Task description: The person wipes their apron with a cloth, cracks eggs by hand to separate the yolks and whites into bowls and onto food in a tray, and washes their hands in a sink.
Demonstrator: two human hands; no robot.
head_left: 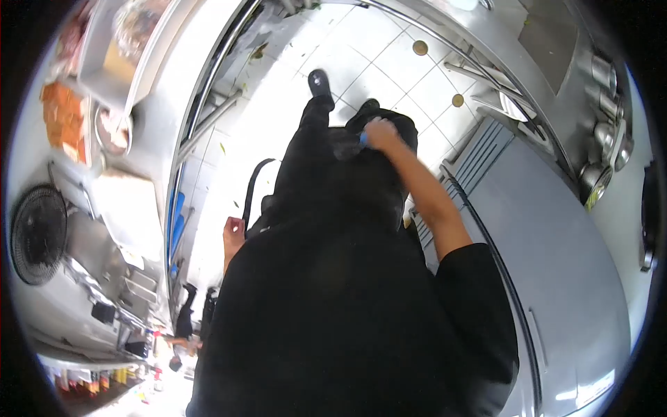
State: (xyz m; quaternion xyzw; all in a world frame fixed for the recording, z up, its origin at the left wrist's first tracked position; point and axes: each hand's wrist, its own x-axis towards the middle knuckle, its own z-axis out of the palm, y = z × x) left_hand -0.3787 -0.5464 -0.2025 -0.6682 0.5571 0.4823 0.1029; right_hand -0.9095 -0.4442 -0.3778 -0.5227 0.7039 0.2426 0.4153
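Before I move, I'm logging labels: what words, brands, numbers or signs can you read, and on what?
No text can be read.
Too small and blurred: any labels on the colourful items at lower left.
Blue item at the right hand: too small, no lettering readable.

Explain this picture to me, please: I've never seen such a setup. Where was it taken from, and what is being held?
There is no machine here: one camera, worn on a person's head, looks down past their black clothing to a tiled floor. Its view bends things near the edges. The right hand is in front of the thighs, by a small blue item; blur hides what it is and whether it is gripped. The left hand is beside a black strap; I can't tell if it holds it. The worktop at picture left bears a white bin, orange pieces and a white board.
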